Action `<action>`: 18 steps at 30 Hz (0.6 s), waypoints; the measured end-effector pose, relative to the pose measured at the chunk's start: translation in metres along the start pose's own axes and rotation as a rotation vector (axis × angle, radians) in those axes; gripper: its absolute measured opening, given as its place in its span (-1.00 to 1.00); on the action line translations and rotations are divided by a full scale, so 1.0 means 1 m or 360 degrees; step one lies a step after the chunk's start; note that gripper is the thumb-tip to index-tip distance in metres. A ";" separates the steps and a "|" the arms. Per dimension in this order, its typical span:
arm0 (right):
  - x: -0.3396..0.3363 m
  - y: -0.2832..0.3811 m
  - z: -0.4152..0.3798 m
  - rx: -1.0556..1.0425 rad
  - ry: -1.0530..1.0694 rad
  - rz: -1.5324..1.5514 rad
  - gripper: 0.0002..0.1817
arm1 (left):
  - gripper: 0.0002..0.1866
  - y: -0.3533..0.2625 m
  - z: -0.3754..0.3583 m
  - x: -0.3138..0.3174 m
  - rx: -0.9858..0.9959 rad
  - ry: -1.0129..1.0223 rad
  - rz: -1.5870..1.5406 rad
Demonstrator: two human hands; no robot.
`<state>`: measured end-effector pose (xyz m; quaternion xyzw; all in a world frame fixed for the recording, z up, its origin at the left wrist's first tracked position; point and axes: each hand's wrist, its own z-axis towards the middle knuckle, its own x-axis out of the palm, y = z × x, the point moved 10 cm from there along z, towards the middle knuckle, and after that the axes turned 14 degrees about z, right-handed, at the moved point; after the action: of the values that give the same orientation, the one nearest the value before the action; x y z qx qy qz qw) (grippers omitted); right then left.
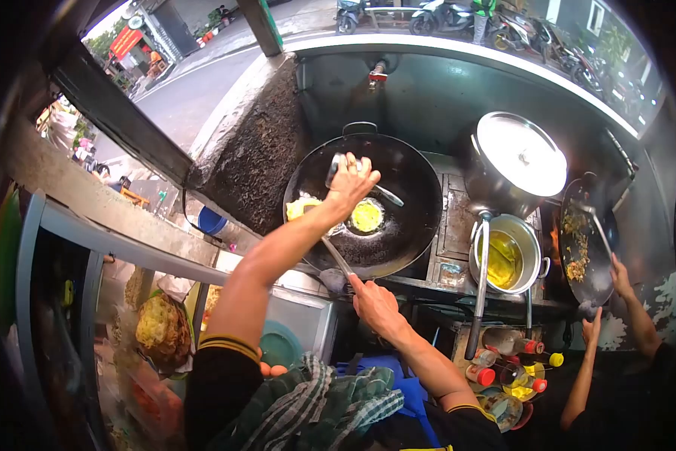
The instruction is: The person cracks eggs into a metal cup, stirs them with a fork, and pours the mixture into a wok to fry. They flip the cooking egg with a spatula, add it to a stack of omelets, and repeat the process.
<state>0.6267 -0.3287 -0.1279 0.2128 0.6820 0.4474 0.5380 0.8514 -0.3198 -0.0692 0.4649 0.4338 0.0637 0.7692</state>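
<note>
Over a large black wok (417, 199), my left hand (350, 182) is closed around a small cup-like vessel (332, 171), mostly hidden by the fingers. A metal spoon (390, 197) shows just right of that hand. Below it a round yellow egg (367, 216) fries in the wok. Another frying egg (303, 207) lies by the left wall, partly behind my left forearm. At the wok's near edge, my right hand (378, 303) grips the handle of a long turner (338, 257), which slants up left toward the left egg; the forearm hides part of it.
Right of the wok stand a lidded pot (522, 154) and a pot of yellow oil (537, 255) with a long handle across it. Another person's hands (620, 278) work at a tilted wok (586, 259) over flame. Several sauce bottles (507, 342) and eggs (278, 370) are nearby.
</note>
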 end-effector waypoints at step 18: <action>-0.019 0.024 0.016 -0.0072 -0.0054 0.0318 -0.51 | -0.20 0.033 -0.260 -0.050 -0.1670 -0.0507 -0.1993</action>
<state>0.6430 -0.3248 -0.0978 0.2751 0.6378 0.5106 0.5068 0.6422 -0.1545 -0.0630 -0.2778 0.4122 -0.2485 0.8314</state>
